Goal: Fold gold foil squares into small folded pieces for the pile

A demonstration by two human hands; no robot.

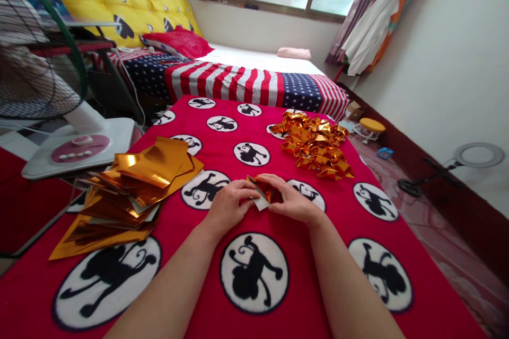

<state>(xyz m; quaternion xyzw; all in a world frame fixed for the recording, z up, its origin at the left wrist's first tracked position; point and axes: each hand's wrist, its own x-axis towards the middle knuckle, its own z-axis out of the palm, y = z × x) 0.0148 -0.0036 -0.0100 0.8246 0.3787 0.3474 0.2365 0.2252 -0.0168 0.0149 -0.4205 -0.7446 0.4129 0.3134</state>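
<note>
Fingers (240,186) partly hide the foil sheet (261,202) — and the view's left edge cuts off the fan (82,110).

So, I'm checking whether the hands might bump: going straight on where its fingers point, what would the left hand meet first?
The foil paper at the left hand's fingertips; beyond it, probably the right hand, though depth is hard to judge.

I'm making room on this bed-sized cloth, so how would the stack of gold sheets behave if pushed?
The gold sheets would probably slide apart, since they lie fanned and uneven. Their shiny faces suggest they may be slippery. Thin edges hint that each is light.
</note>
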